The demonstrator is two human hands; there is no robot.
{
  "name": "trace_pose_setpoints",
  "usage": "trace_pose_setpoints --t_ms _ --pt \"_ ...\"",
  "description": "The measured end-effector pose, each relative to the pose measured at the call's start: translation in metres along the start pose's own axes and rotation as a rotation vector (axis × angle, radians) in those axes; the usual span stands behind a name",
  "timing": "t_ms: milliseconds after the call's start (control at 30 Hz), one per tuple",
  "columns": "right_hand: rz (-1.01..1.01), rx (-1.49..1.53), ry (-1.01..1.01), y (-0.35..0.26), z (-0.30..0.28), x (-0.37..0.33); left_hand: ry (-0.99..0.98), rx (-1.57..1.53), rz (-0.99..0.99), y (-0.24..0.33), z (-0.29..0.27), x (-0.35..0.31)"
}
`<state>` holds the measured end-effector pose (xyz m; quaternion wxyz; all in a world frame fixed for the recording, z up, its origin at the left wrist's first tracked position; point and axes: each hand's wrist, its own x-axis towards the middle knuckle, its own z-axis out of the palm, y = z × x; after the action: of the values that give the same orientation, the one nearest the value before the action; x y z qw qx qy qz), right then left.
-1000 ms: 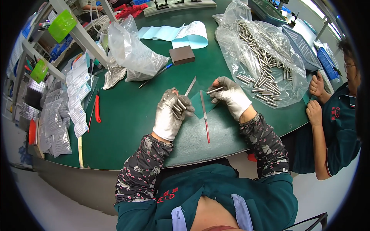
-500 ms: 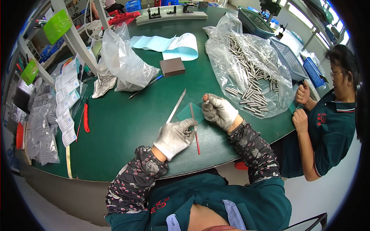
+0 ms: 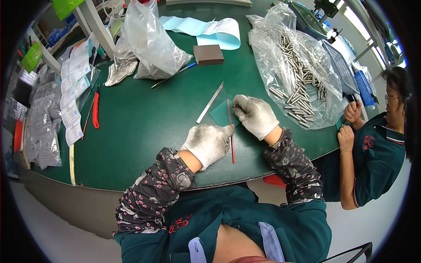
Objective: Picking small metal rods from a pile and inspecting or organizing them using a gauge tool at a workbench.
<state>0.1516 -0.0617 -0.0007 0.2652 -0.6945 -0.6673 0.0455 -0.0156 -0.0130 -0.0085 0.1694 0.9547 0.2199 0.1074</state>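
My left hand [image 3: 206,143], in a whitish work glove, is closed around a slim file [image 3: 233,148] with a red handle and a thin grey blade. The blade points away from me, over a small green square sheet [image 3: 219,115] on the table. Close beside the blade's far end is my right hand [image 3: 256,115], also gloved, with its fingers curled in a pinch; what it holds is hidden by the glove. A flat, narrow metal strip [image 3: 210,103] lies slantwise on the table, beyond my left hand.
On the green table [image 3: 144,127], a clear bag of metal pins [image 3: 300,85] lies at right. A brown block [image 3: 208,55], pen [image 3: 173,75], plastic bag [image 3: 153,48] and blue paper [image 3: 219,30] lie farther back. Red-handled pliers [image 3: 96,109] lie left. A co-worker [image 3: 372,144] sits at right.
The view has shifted, so the table's things sit higher in it. My right hand has turned its back upward and come closer to the file's blade; my left hand still holds the file.
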Motion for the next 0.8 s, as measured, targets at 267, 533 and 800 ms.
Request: trace_pose_setpoints --t_ms 267,533,800 --pt "-0.205 0.090 -0.153 0.002 -0.002 0.005 -0.042 -0.027 -0.011 -0.003 0.004 0.000" --pt "-0.289 0.135 -0.157 0.007 0.007 0.010 -0.098 -0.064 -0.009 -0.002 0.000 -0.002" --pt "-0.300 0.039 -0.213 0.004 0.003 0.009 -0.113 -0.067 0.001 -0.002 0.002 0.000"
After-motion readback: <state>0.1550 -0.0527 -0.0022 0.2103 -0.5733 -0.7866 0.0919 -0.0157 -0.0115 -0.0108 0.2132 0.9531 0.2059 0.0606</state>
